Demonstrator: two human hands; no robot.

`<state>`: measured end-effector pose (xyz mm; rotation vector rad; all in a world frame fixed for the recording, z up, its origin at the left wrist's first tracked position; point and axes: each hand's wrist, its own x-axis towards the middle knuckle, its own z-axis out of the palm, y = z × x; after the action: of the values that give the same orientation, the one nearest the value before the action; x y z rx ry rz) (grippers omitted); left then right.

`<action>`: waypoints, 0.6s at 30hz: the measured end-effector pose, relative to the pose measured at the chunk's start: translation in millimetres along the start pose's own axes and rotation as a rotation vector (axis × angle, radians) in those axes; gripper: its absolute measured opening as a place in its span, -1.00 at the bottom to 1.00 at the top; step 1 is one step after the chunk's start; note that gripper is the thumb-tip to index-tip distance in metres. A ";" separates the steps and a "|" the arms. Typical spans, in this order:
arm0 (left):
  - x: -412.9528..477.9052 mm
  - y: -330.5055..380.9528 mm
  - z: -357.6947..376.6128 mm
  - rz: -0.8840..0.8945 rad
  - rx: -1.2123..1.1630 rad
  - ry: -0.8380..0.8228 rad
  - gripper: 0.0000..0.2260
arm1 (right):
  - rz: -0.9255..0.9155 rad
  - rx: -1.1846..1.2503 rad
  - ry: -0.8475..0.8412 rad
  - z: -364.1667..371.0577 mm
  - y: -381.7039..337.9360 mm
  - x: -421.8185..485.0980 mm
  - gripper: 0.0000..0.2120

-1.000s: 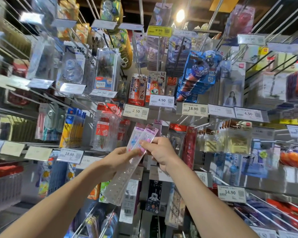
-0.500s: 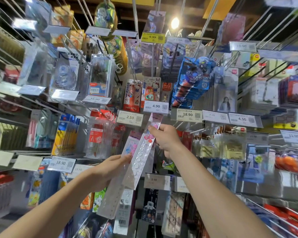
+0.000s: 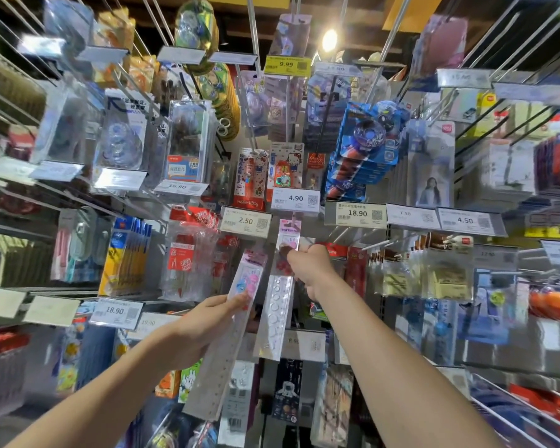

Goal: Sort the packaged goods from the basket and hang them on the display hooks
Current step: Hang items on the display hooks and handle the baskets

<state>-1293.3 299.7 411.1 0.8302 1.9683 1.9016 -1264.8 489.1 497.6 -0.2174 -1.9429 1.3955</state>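
The right hand point(image 3: 311, 270) is raised to the rack, its fingers point(image 3: 294, 254) curled tight and pinching the upper part of a long clear plastic ruler pack with a pink printed header point(image 3: 276, 318). The header's top sits just above those fingers, directly under the white 4.90 price tag point(image 3: 295, 198). I cannot tell whether its hang hole is over a hook, because the tag and the blur hide the hook's tip.

The left hand point(image 3: 204, 321) is lower. Its fingers point(image 3: 238, 299) are wrapped round the middle of a second clear ruler pack with pink and blue cartoon print point(image 3: 220, 367). This pack slants upward just left of the right fingers, with a narrow gap between it and the first pack.

The likeliest fault is a missed hook. The hole is small, the tip is hidden behind the tag, and the thin header could fold instead of threading. If the fingers let go then, the pack would drop among the goods below.

The pinch is high on the pack, so the long tail beneath the fingers hangs free and may swing into the lower hanging goods.

The second pack's top lies close to the white 2.50 price tag point(image 3: 245, 221) left of the fingers, and could snag there.

The 4.90 tag may also price other goods, so the pack could end up on the wrong hook.
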 end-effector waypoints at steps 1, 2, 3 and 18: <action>0.0 1.3 1.5 0.002 -0.002 0.005 -0.44 | 0.022 -0.005 0.003 -1.2 3.8 1.1 -0.69; -0.8 1.2 2.4 0.002 -0.006 0.020 -0.49 | 0.052 -0.023 -0.006 -2.1 10.4 1.8 -0.65; -2.0 2.2 3.9 0.000 -0.006 0.035 -0.58 | 0.082 -0.059 -0.031 -3.3 14.5 -1.5 -0.67; -2.5 0.1 4.0 -0.055 0.037 0.091 -0.75 | 0.276 -0.273 -0.277 -3.6 32.8 -20.2 -0.86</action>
<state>-1289.0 301.5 410.4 0.7032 2.0634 1.9088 -1256.5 494.5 460.2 -0.4555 -2.4084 1.3851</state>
